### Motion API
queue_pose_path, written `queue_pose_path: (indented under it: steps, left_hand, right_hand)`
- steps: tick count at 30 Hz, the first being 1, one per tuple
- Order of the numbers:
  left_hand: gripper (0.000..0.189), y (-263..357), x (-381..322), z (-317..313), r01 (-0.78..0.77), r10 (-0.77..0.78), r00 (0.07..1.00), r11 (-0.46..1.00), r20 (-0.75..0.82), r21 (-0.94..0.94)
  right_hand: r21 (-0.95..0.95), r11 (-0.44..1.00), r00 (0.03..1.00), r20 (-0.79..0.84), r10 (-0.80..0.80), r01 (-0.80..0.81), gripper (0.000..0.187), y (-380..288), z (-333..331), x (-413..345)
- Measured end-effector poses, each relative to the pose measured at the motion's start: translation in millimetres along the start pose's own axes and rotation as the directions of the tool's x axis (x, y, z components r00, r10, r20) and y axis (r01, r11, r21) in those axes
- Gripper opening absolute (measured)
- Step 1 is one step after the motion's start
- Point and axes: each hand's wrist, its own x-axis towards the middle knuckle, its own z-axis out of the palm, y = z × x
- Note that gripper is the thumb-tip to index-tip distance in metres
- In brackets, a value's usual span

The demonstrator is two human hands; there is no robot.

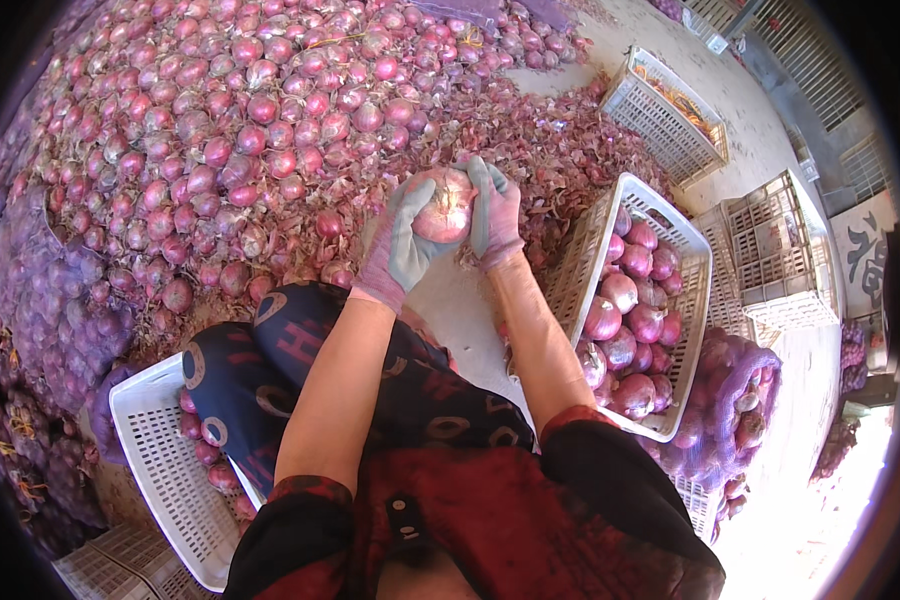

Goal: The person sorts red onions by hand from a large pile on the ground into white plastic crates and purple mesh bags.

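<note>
My left hand (407, 238), in a grey and pink work glove, cups a large red onion (444, 206) from the left and below. Against the onion's right side rest the bent fingers of my right hand (493, 210), gloved the same way; whether they pinch its skin cannot be told. The onion's pale, dry end faces up. Beyond both hands spreads a big heap of red onions (262, 109), with loose onion skins (555, 142) along its right edge. A white plastic crate (701, 300) to my right holds clean-looking red onions (634, 322).
Another white crate (157, 442) with some onions stands at my left. Purple mesh sacks of onions lie at left (52, 292) and right (720, 420). A crate with orange and yellow strings (664, 112) and stacked crates (780, 255) stand on the concrete floor further right.
</note>
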Motion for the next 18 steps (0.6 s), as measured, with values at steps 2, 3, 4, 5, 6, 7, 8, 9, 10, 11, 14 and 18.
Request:
queue_pose_path:
  steps: [2, 3, 4, 5, 6, 7, 8, 9, 10, 11, 14, 18]
  left_hand:
    - [0.044, -8, 6, -14, -0.03, 0.032, 0.995, 0.999, -0.093, 0.021]
    - [0.044, -8, 8, -8, 0.031, -0.034, 0.993, 0.999, -0.112, -0.027]
    - [0.043, -2, 7, 0, 0.084, -0.093, 0.987, 0.994, -0.132, -0.072]
    - [0.043, 0, 8, 4, 0.135, -0.152, 0.977, 0.984, -0.15, -0.118]
    - [0.043, 1, 11, 3, 0.114, -0.125, 0.986, 0.989, -0.114, -0.097]
    - [0.044, 1, 13, -2, 0.093, -0.099, 0.992, 0.993, -0.081, -0.078]
    - [0.044, 1, 16, -6, 0.071, -0.074, 0.996, 0.996, -0.048, -0.06]
    - [0.044, -1, 18, -9, 0.039, -0.04, 0.996, 0.999, -0.081, -0.013]
    - [0.043, -4, 20, -12, 0.008, -0.004, 0.994, 0.999, -0.112, 0.035]
    - [0.043, -7, 22, -14, -0.022, 0.034, 0.989, 0.996, -0.141, 0.084]
    - [0.042, -9, 25, -19, -0.106, 0.159, 0.964, 0.965, -0.213, 0.242]
    - [0.031, -8, 19, -4, -0.128, 0.198, 0.956, 0.945, -0.216, 0.3]
  right_hand:
    - [-0.119, 0.993, 1.0, -0.013, -0.003, 0.002, 0.037, 12, -11, 15]
    - [-0.191, 0.982, 1.0, -0.028, -0.012, 0.006, 0.039, 12, -24, 21]
    - [-0.303, 0.95, 0.995, -0.088, 0.048, -0.072, 0.046, -9, -29, 14]
    - [-0.187, 0.976, 0.991, -0.1, 0.091, -0.108, 0.051, -11, -42, 12]
    - [-0.134, 0.986, 0.993, -0.072, 0.089, -0.098, 0.052, -19, -48, 6]
    - [-0.079, 0.993, 0.995, -0.044, 0.09, -0.093, 0.057, -23, -50, -1]
    - [-0.116, 0.993, 0.998, 0.068, -0.016, 0.024, 0.06, -23, -48, -11]
    - [-0.14, 0.98, 0.977, 0.177, -0.118, 0.144, 0.064, -23, -47, -22]
    - [-0.15, 0.953, 0.934, 0.287, -0.213, 0.264, 0.07, -22, -47, -29]
    - [-0.208, 0.954, 0.919, 0.372, -0.127, 0.216, 0.074, -22, -51, -32]
    - [-0.413, 0.853, 0.882, 0.459, -0.108, 0.319, 0.069, -27, -36, -38]
    - [-0.312, 0.918, 0.91, 0.401, -0.108, 0.246, 0.048, -21, -37, -31]
